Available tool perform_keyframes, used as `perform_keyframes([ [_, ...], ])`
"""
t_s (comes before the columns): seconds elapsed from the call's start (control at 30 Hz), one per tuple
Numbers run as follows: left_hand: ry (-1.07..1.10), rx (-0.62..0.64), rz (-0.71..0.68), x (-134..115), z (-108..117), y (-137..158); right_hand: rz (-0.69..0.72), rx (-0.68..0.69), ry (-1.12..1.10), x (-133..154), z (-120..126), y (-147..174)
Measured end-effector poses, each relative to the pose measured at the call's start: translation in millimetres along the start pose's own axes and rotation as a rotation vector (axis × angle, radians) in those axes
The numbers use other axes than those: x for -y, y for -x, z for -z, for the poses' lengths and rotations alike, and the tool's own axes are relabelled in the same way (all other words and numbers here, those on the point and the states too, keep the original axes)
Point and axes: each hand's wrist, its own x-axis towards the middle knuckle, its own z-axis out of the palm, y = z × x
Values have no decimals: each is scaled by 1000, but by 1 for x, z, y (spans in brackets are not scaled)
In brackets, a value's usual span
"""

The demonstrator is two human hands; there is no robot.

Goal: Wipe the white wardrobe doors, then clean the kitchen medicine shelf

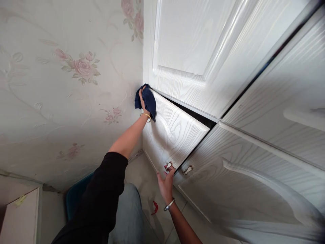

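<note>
**Cloth at the door's top corner, fingers on the handle**

The left hand (142,98) is up at the far top corner of the lower cabinet door (172,135), clenched around a dark blue cloth (147,100) pressed to the door's upper edge, right beside the floral wallpaper (66,84); a gold bangle (146,116) sits at that wrist, black sleeve (101,196) pushed back below it; the door stands slightly ajar, a dark gap showing along its top; down near its lower edge the right hand (166,184) has its fingertips pinched on the small metal handle (169,165), a silver bracelet (169,204) at the wrist; just to the right a matching handle (188,169) hangs on the neighbouring door (241,183), untouched; a red scrap (155,207) lies on the floor tiles below.
</note>
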Motion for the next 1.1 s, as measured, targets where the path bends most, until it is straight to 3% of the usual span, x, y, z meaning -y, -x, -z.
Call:
perform_keyframes([
  [0.1,57,-130,62,-35,-28,42,3,-23,8,-4,1,-8],
  [0.2,84,-122,60,-67,-64,100,-22,-37,8,-8,3,-20],
  [0.33,-3,168,30,-97,-111,168,-74,-27,11,-10,14,-43],
  [0.43,23,330,-31,-113,-129,197,-21,-4,6,-6,24,-56],
  [0.53,-24,426,-121,-120,-132,207,33,6,13,-3,29,-59],
  [0.63,-56,438,-163,-120,-132,206,54,-10,31,-3,28,-58],
  [0.8,-51,290,-227,-133,-131,191,128,-84,88,-5,23,-56],
  [0.97,-60,191,-231,-162,-120,161,96,-62,26,-7,22,-54],
  [1.1,-105,187,-269,-149,-125,165,91,-75,9,-15,20,-52],
])
